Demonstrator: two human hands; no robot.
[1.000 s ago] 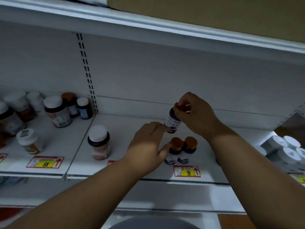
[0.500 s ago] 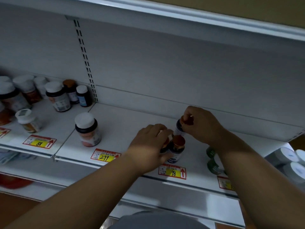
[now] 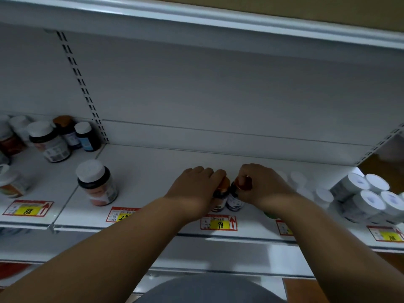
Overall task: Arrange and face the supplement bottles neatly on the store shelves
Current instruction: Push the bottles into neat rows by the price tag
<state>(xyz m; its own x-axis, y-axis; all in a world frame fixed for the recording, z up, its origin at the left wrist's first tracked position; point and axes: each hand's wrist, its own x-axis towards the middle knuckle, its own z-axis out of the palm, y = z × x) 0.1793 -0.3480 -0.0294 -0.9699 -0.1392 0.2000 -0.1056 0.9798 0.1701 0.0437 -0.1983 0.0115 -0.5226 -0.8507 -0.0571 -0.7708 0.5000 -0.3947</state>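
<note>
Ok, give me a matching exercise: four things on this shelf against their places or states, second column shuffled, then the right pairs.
Things:
1. left hand
2. right hand
3. white-capped bottle
4. price tag marked 98

Places or states:
A. stands alone, left of both hands
B. grips the cap of the right copper-capped bottle
C. on the shelf edge, below the two bottles
D. fingers over the left copper-capped bottle

Pairs: 1-D, 2-B, 3-A, 4-C
</note>
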